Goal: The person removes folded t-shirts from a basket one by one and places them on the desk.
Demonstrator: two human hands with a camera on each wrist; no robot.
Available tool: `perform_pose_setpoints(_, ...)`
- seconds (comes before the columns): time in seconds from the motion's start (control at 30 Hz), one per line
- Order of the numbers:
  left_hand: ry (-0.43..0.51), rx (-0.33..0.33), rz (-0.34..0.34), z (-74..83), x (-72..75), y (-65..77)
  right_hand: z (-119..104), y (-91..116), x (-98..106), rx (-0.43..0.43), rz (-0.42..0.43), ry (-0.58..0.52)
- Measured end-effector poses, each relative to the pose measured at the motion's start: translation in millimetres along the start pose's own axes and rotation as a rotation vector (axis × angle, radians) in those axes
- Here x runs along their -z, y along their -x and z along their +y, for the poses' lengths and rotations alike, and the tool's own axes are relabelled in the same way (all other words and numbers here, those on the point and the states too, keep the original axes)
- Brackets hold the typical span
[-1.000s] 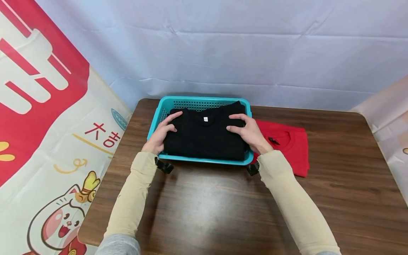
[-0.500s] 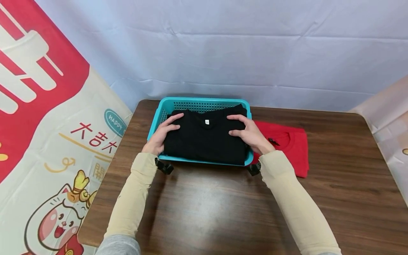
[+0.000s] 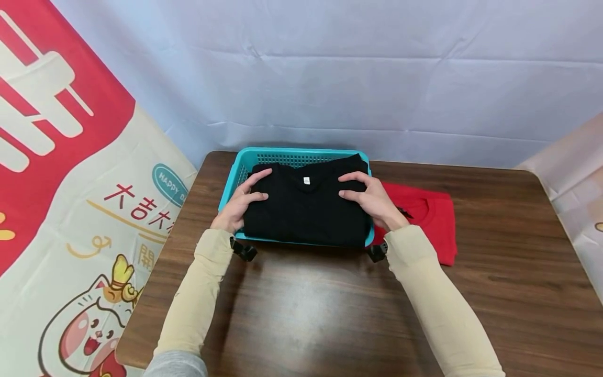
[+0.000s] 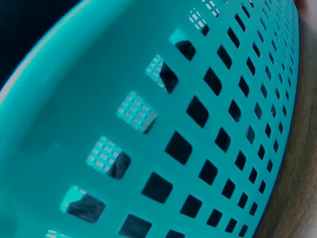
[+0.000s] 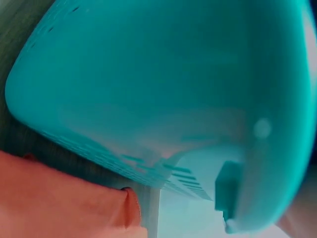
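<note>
A folded black T-shirt [image 3: 306,209] with a small white neck label lies over the turquoise plastic basket [image 3: 230,183], its front edge overlapping the front rim. My left hand [image 3: 238,204] holds the shirt's left side, index finger and thumb on top and the other fingers hidden. On the opposite side my right hand [image 3: 374,200] grips it the same way. Both wrist views show mostly the perforated basket wall [image 4: 163,129] and the smooth basket end [image 5: 148,89]; my fingers are out of sight there.
A folded red T-shirt [image 3: 431,220] lies on the wooden table [image 3: 509,251] just right of the basket, partly behind my right wrist. A pale curtain [image 3: 330,94] hangs behind the table, and a printed banner [image 3: 108,220] hangs at the left.
The black shirt's front edge has shifted slightly toward me and now covers much of the front rim. Both hands keep their hold and have barely moved.
</note>
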State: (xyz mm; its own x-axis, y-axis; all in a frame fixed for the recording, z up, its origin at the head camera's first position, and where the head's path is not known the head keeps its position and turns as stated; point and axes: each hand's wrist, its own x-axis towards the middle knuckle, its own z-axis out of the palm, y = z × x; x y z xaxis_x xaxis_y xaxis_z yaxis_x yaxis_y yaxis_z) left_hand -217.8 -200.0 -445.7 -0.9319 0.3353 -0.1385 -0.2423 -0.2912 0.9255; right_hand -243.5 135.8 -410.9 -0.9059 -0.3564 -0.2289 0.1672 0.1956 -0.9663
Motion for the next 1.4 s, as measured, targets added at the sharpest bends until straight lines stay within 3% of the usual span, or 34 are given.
perform_pose_setpoints(0.33,0.001,-0.017,0.023,0.5,1.0,3.1,-1,-2,-4,0.026,0.004,-0.040)
perform_pose_setpoints(0.6,0.125,-0.037,-0.005,5.8,-6.7,5.9,-4,0,-2,0.038,-0.003,-0.040)
perform_pose_setpoints(0.87,0.165,-0.029,-0.039,13.5,-9.6,7.5,-9,5,2,0.036,-0.002,-0.064)
perform_pose_setpoints(1.27,0.079,-0.015,-0.062,25.3,-15.9,14.0,-18,17,5,0.031,-0.053,-0.186)
perform_pose_setpoints(1.4,0.045,-0.002,-0.022,28.8,-18.9,17.1,-21,21,6,0.004,-0.057,-0.227)
